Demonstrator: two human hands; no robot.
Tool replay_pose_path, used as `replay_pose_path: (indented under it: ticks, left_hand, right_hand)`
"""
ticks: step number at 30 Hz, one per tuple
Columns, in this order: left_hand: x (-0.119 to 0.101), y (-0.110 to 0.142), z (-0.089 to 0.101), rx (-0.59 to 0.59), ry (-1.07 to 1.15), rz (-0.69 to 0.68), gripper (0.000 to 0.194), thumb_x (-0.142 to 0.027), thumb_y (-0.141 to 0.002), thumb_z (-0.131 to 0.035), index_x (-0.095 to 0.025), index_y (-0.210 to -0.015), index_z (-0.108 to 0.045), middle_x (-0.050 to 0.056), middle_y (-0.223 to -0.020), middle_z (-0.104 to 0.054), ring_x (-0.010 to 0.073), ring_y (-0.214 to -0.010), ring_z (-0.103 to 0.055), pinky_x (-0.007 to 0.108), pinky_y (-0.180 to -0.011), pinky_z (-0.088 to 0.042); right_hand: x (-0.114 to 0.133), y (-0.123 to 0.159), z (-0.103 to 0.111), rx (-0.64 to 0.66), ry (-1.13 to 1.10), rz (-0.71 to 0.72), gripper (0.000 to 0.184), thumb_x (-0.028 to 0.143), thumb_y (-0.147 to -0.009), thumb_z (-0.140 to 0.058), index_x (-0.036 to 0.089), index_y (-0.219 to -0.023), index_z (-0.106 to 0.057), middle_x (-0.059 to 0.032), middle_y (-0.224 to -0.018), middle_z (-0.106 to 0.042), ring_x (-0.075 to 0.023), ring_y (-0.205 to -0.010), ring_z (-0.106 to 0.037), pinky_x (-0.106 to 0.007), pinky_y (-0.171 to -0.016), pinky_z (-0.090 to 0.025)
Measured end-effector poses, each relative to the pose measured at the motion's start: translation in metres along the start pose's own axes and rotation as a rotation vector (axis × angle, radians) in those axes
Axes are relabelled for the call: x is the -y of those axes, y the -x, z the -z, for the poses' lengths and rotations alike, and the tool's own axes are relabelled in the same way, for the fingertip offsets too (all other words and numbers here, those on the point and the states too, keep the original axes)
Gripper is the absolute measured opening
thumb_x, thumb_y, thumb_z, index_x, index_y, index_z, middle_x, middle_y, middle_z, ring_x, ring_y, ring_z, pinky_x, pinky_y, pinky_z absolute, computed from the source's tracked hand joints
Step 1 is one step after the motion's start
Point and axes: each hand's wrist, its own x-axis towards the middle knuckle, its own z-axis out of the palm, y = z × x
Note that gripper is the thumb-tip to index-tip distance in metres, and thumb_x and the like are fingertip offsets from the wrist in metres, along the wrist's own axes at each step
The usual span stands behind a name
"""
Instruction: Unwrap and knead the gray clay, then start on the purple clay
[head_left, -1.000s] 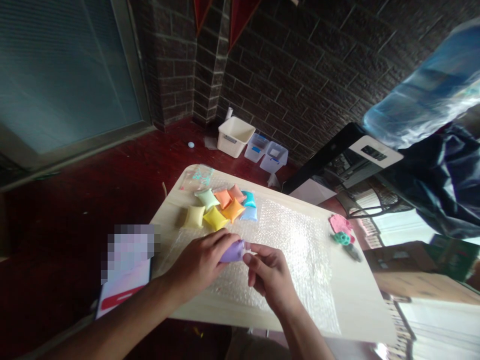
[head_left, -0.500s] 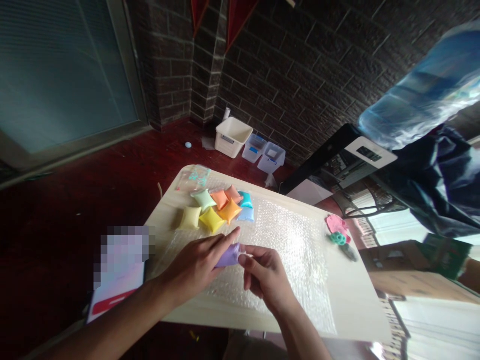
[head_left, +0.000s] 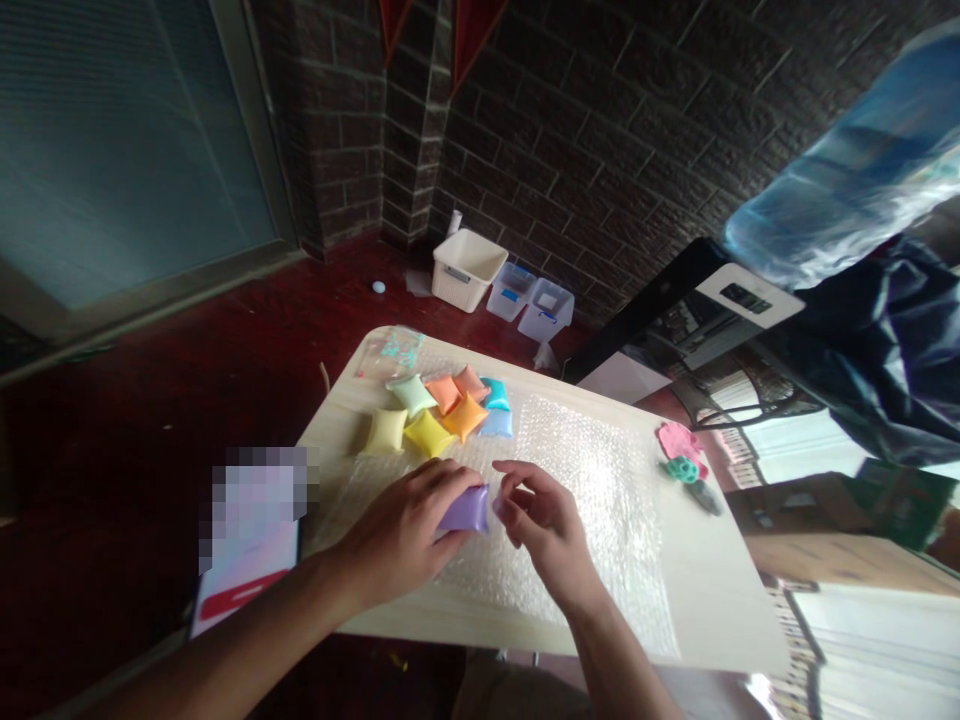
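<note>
A small purple pillow-shaped packet [head_left: 466, 508] lies in my left hand [head_left: 405, 522], whose thumb and fingers are wrapped around it. Its right end sticks out from the grip. Just right of it, a small gap away, is my right hand [head_left: 546, 525]. The index finger is raised and bent, and the thumb is curled against the other fingers. Something pale shows at the thumb tip, too small to make out. Beyond my hands lie several similar packets, among them a yellow packet [head_left: 430, 434], an orange packet [head_left: 464, 416] and a light blue packet [head_left: 496, 423].
Bubble wrap [head_left: 600, 520] covers much of the pale table [head_left: 724, 590]. A pink piece [head_left: 681, 446] and a green piece [head_left: 681, 470] lie at its right edge. A clear bag [head_left: 371, 355] sits at the far left corner. A white basket [head_left: 469, 270] stands on the floor.
My right hand has let go of the purple packet's end and moved slightly right, leaving a gap. My left fingers have curled further over the packet.
</note>
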Motion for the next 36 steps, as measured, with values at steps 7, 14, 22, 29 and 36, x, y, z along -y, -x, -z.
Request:
replay_pose_path:
  ticks: [7,14,22,29,36]
  left_hand:
    - [-0.002,0.001,0.000,0.060,0.047,0.028,0.041,-0.010,-0.089,-0.072,-0.023,-0.126,-0.060,0.008,-0.121,-0.070,0.0270,-0.112,-0.070,0.043,-0.097,-0.059]
    - [0.002,-0.001,-0.001,0.061,0.042,0.064,0.036,-0.009,-0.089,-0.074,-0.022,-0.121,-0.064,0.008,-0.117,-0.072,0.0268,-0.109,-0.072,0.042,-0.094,-0.060]
    - [-0.001,-0.003,0.005,0.164,0.077,0.052,0.035,-0.008,-0.092,-0.070,-0.021,-0.124,-0.065,0.008,-0.121,-0.071,0.0258,-0.111,-0.070,0.041,-0.095,-0.058]
    - [0.003,-0.001,0.002,0.138,0.129,0.061,0.035,-0.020,-0.096,-0.073,-0.021,-0.130,-0.065,0.009,-0.123,-0.071,0.0261,-0.114,-0.070,0.042,-0.098,-0.059]
    - [0.005,-0.001,0.000,0.194,0.117,0.044,0.034,-0.015,-0.098,-0.069,-0.024,-0.131,-0.063,0.008,-0.127,-0.069,0.0260,-0.118,-0.068,0.041,-0.102,-0.058]
  right_hand:
    - [-0.002,0.001,0.005,0.112,0.161,0.074,0.020,0.038,-0.095,-0.076,0.025,-0.108,-0.083,-0.0087,-0.103,-0.073,-0.0176,-0.079,-0.063,-0.030,-0.063,-0.051]
    - [0.001,0.000,0.006,0.093,0.180,0.042,0.022,0.042,-0.095,-0.076,0.021,-0.097,-0.084,-0.0068,-0.089,-0.072,-0.0151,-0.067,-0.061,-0.027,-0.055,-0.048]
    - [0.010,-0.003,0.014,0.206,0.059,-0.051,0.019,0.039,-0.089,-0.082,0.020,-0.085,-0.085,-0.0040,-0.077,-0.068,-0.0141,-0.062,-0.058,-0.027,-0.055,-0.047]
    - [0.009,0.004,0.009,0.096,0.549,0.288,0.024,0.020,-0.098,-0.062,0.022,-0.108,-0.084,-0.0084,-0.086,-0.076,-0.0194,-0.068,-0.069,-0.031,-0.059,-0.056]
    - [0.006,0.007,0.008,0.073,0.694,0.335,0.021,0.016,-0.097,-0.060,0.022,-0.104,-0.079,-0.0077,-0.086,-0.076,-0.0208,-0.071,-0.072,-0.031,-0.062,-0.059]
